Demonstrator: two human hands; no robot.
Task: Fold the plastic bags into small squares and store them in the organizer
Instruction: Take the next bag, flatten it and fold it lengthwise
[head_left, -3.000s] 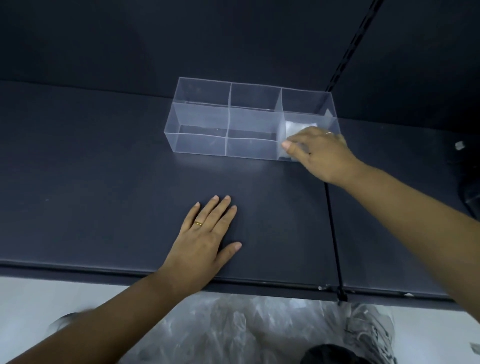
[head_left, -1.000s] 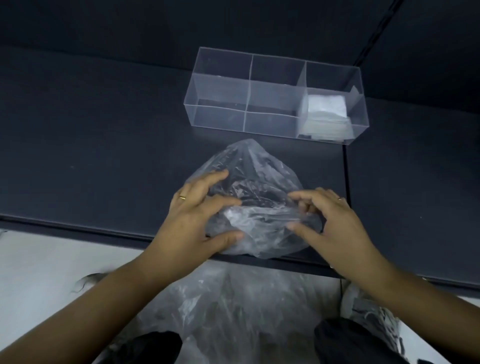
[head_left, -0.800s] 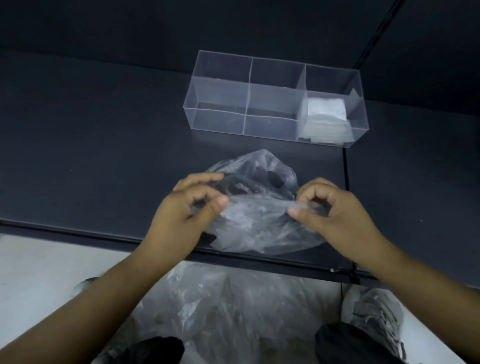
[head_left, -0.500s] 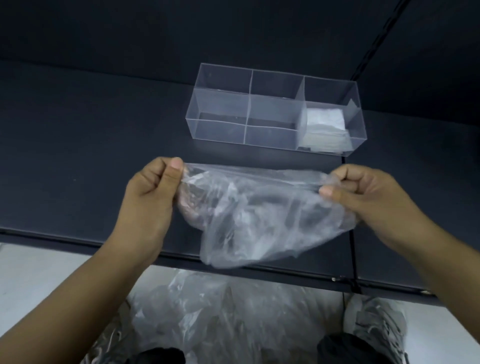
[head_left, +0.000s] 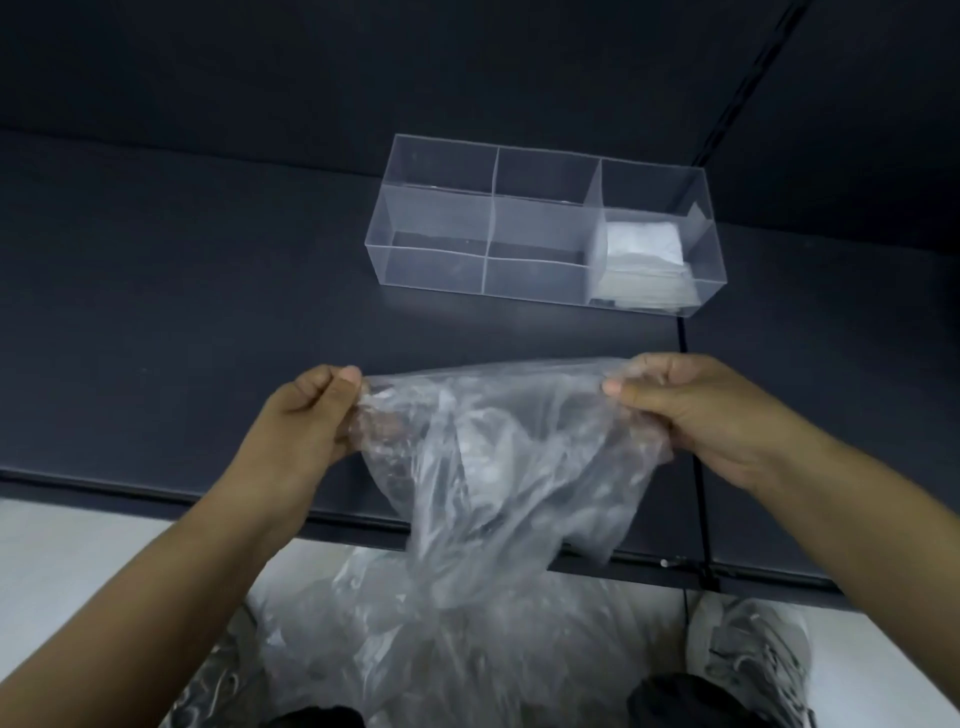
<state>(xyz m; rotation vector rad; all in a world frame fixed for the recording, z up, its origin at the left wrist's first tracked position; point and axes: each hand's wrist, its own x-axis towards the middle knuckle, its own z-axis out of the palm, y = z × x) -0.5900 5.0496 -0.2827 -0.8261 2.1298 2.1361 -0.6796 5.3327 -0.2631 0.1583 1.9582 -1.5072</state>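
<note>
Lifted off the table (head_left: 182, 291) since a second ago, the plastic bag (head_left: 509, 467) now hangs stretched between the two hands rather than lying crumpled under them.

On my head view, the left hand (head_left: 306, 415) pinches one end of the bag's top edge, thumb pressed against curled fingers. The right hand (head_left: 691, 410) pinches the opposite end the same way, so each grip is closed on film. The bag's wrinkled body droops past the table's near edge, above a pile of loose bags (head_left: 415, 649) lower down. The organizer (head_left: 436, 218) sits farther back on the table, with folded bags (head_left: 644, 249) stacked in its right-end compartment.

I judge two risks. The film looks thin and slick, so a light pinch could let a corner slide free. Laid down this wrinkled, it could trap air and fold lopsided.
</note>
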